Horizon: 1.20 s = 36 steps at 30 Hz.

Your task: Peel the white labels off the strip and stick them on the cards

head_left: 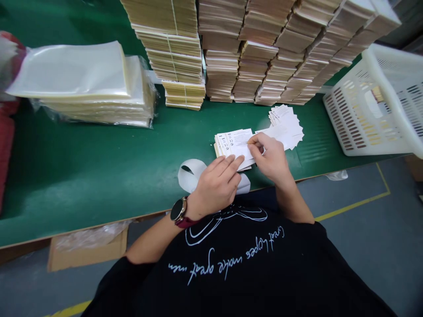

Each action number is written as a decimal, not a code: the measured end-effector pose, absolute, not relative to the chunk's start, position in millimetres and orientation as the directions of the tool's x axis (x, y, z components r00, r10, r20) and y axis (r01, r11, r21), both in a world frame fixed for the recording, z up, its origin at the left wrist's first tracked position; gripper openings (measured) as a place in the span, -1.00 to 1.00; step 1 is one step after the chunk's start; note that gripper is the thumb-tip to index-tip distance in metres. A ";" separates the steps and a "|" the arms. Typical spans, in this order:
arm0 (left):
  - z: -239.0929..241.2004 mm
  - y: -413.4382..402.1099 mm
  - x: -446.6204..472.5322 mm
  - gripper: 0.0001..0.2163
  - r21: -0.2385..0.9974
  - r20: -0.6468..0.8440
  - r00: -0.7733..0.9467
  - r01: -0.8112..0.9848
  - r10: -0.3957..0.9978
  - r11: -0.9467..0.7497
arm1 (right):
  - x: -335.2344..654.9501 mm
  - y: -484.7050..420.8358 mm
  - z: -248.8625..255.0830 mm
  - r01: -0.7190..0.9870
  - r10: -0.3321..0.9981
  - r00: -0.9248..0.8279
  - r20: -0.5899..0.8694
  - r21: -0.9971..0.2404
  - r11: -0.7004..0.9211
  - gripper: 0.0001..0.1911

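Observation:
A small stack of white printed cards lies on the green table, its edges slightly uneven. My left hand rests on the near side of that stack with its fingers stretched out. Over the stack's right side, my right hand is closed, thumb and forefinger pinched together at the top card. What sits between those fingertips is too small to make out. To the right spreads a fanned pile of white cards. A curled white paper strip lies beside my left hand and passes partly beneath it.
Tall stacks of paper pieces and a banded yellowish stack stand behind the cards. Clear plastic sleeves lie at the left. A white perforated basket stands at the right end of the green table.

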State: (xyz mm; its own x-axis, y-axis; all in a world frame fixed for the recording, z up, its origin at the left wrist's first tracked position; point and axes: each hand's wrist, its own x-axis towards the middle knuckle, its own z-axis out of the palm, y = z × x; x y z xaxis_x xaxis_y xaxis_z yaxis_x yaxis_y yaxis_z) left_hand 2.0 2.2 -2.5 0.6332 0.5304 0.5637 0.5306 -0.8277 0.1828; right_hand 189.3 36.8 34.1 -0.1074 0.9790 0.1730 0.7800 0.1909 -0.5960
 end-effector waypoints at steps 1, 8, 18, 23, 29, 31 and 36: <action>-2.6 2.2 2.3 -0.89 0.171 0.562 0.638 0.533 0.526 -0.829 | 187.7 35.7 35.8 0.820 0.977 -0.120 0.175 -0.538 0.197 -0.89; -2.7 3.1 3.4 -0.88 0.145 0.576 0.636 0.538 0.513 -0.830 | 175.8 23.8 41.1 0.969 0.996 0.031 0.081 -0.248 -0.009 -0.75; 0.2 3.0 4.0 -0.87 0.134 0.563 0.650 0.539 0.511 -0.832 | 184.7 35.8 32.2 0.950 0.984 0.037 0.172 -0.313 0.019 -0.79; -0.5 3.2 3.0 -0.88 0.166 0.587 0.628 0.524 0.511 -0.835 | 196.2 46.0 31.8 0.869 0.974 0.143 0.175 -0.493 -0.039 -0.42; 0.0 3.1 2.6 -0.91 0.166 0.587 0.630 0.522 0.509 -0.837 | 204.1 55.3 18.3 0.541 0.990 0.131 0.057 -0.841 -0.023 -0.80; 0.6 3.1 2.9 -0.91 0.166 0.583 0.632 0.522 0.510 -0.837 | 204.0 55.8 14.5 0.475 0.987 0.131 0.095 -0.880 0.021 -0.81; 0.7 3.2 3.5 -0.89 0.169 0.567 0.642 0.523 0.516 -0.835 | 201.2 51.6 13.1 0.470 0.988 0.097 0.122 -0.880 0.062 -0.88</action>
State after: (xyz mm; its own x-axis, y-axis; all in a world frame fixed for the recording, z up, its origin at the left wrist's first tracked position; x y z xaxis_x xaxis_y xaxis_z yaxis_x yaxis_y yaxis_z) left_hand 3.5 3.2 0.7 0.6418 0.5165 0.5668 0.5233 -0.8353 0.1685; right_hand 201.2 51.6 13.1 0.0968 0.9878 0.1218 0.4703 0.0624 -0.8803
